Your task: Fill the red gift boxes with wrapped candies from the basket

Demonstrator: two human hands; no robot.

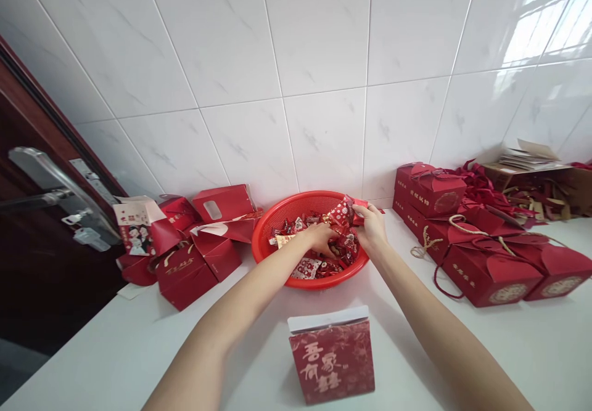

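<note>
A red plastic basket (272, 211) of wrapped candies (308, 269) stands on the white table near the wall. Over its middle, my left hand (321, 238) reaches down among the candies with its fingers apart; some fingertips are hidden by the wrappers. At the basket's right side, my right hand (371, 225) pinches a red candy packet with white dots (343, 211). In front of the basket, close to me, stands a dark red paper box (333, 362) with pale lettering. Its top flap is up, showing a white inner side.
Several red gift boxes (187, 275) lie jumbled on the left. More boxes with rope handles (490, 269) are stacked on the right, near red ribbons (476, 183) and a cardboard carton (550, 186). A door handle (65, 195) is at far left; the tiled wall (324, 134) rises behind.
</note>
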